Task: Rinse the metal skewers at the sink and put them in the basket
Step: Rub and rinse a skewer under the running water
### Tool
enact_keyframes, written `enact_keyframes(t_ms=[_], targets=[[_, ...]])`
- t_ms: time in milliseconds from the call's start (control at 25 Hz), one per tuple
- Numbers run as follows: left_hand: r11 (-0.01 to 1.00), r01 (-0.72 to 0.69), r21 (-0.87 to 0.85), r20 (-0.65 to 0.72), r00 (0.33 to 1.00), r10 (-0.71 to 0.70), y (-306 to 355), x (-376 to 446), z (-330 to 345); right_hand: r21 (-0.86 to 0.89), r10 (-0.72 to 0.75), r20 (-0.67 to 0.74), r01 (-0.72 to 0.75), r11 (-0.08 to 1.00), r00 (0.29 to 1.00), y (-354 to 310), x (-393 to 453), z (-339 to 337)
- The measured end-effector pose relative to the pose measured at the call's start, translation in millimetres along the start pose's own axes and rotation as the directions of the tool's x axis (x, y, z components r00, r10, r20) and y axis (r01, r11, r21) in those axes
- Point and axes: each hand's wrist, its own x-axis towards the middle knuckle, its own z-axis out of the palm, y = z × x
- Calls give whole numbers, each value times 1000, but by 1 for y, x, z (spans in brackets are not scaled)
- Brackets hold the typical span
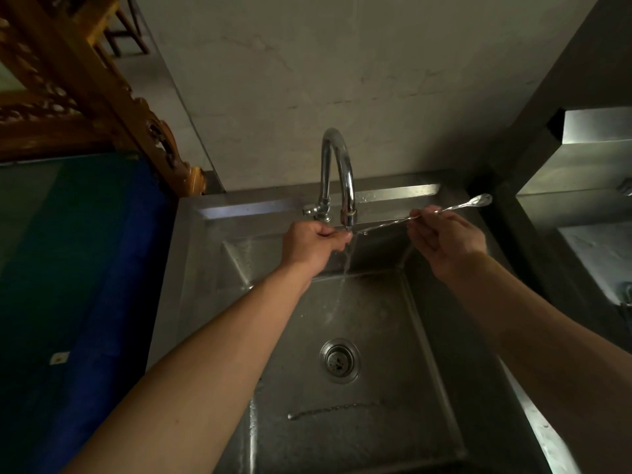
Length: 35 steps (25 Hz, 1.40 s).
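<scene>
A twisted metal skewer [444,210] with a looped end stretches level under the faucet [337,176], where water is running. My right hand [444,241] pinches it near the looped end. My left hand [313,246] closes its fingers around the skewer's other end, right in the stream below the spout. A second metal skewer [337,409] lies flat on the bottom of the steel sink [383,336], in front of the drain [339,360]. No basket is in view.
A blue and green surface [78,268] borders the sink on the left, with carved wooden furniture [85,90] behind it. Steel shelving [588,172] stands at the right. A pale wall rises behind the faucet.
</scene>
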Motion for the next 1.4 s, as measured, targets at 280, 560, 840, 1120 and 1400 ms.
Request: enact_keyframes(t_ms=[280,560,840,1120,1400], targets=[[999,20,-31,10,1000,-20,3,-1,0,-5,-13,-61,13,1000,998,-7,-2,-5],[986,-76,148,62,996,67,-2,-4,-13,-23,8,-2,-8,1000,1000,4,-7,2],[840,-300,452,189,953,239,-10,-12,-36,-104,90,62,-83,991,994,39,-25,24],[792,-268,549,207,961,182,-29,-31,-90,-156,215,180,-188,970,960,84,-44,49],[799,-224,559,185,972,143,-46,-46,-130,-127,119,73,-109,986,990,83,-40,53]])
